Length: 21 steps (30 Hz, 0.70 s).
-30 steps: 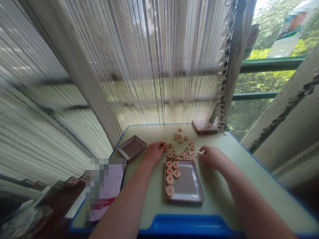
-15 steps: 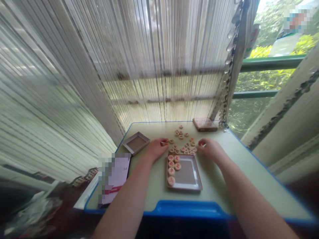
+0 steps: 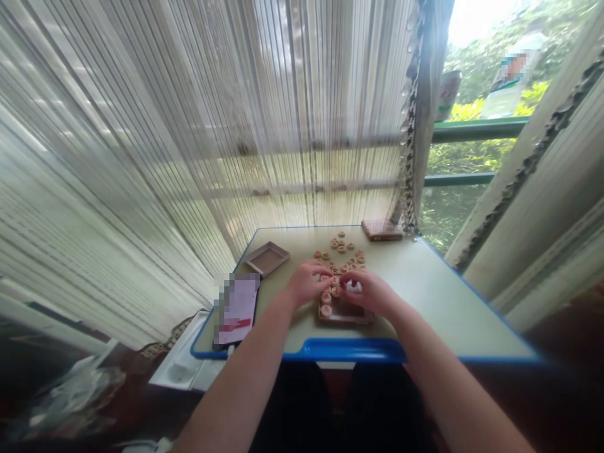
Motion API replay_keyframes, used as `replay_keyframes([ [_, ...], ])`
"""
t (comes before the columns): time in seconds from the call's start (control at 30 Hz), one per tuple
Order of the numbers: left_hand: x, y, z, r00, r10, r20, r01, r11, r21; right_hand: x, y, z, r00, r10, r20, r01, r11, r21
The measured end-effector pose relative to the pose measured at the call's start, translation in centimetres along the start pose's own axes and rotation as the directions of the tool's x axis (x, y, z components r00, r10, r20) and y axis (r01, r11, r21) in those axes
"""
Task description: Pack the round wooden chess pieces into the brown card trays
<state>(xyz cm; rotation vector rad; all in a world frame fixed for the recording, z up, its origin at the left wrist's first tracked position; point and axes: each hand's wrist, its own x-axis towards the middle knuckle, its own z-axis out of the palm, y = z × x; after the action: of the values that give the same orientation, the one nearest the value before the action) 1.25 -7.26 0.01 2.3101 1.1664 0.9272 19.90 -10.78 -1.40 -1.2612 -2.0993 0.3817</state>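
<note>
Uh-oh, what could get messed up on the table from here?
Maybe two things. The left hand and right hand are close together over the open tray, so one could nudge the round pieces lined up on its left side. And the tablet lies by the blue table edge, near the left forearm, so a bump might push it off.

Close together, the left hand (image 3: 306,283) and right hand (image 3: 370,291) reach over a shallow box (image 3: 346,320). Loose pieces (image 3: 341,250) scatter the tabletop (image 3: 453,296) beyond.
</note>
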Motion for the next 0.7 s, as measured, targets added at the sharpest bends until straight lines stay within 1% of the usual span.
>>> replay_keyframes([
  [0.1, -0.4, 0.1, 0.3, 0.999, -0.008, 0.04, 0.009, 1.0, -0.006, 0.1, 0.2, 0.3, 0.999, -0.038, -0.03, 0.037, 0.999, -0.017],
  [0.23, -0.7, -0.1, 0.4, 0.996, -0.021, 0.09, 0.02, 1.0, 0.005, 0.1, 0.3, 0.7, 0.999, -0.033, -0.034, 0.03, 0.997, -0.075],
  [0.4, -0.6, -1.0, 0.7, 0.999, 0.034, 0.027, -0.035, 0.999, 0.036, 0.0, 0.4, 0.8, 0.994, -0.097, -0.049, 0.091, 0.989, -0.12],
  [0.47, -0.6, -1.2, 0.9, 0.999, 0.042, 0.008, -0.043, 0.998, 0.044, 0.1, 0.3, 0.9, 0.994, -0.105, -0.041, 0.099, 0.986, -0.136],
  [0.7, -0.6, -1.4, 1.2, 0.999, -0.02, -0.045, 0.023, 0.997, 0.07, 0.5, 0.7, 1.5, 0.996, -0.075, -0.039, 0.067, 0.98, -0.187],
])
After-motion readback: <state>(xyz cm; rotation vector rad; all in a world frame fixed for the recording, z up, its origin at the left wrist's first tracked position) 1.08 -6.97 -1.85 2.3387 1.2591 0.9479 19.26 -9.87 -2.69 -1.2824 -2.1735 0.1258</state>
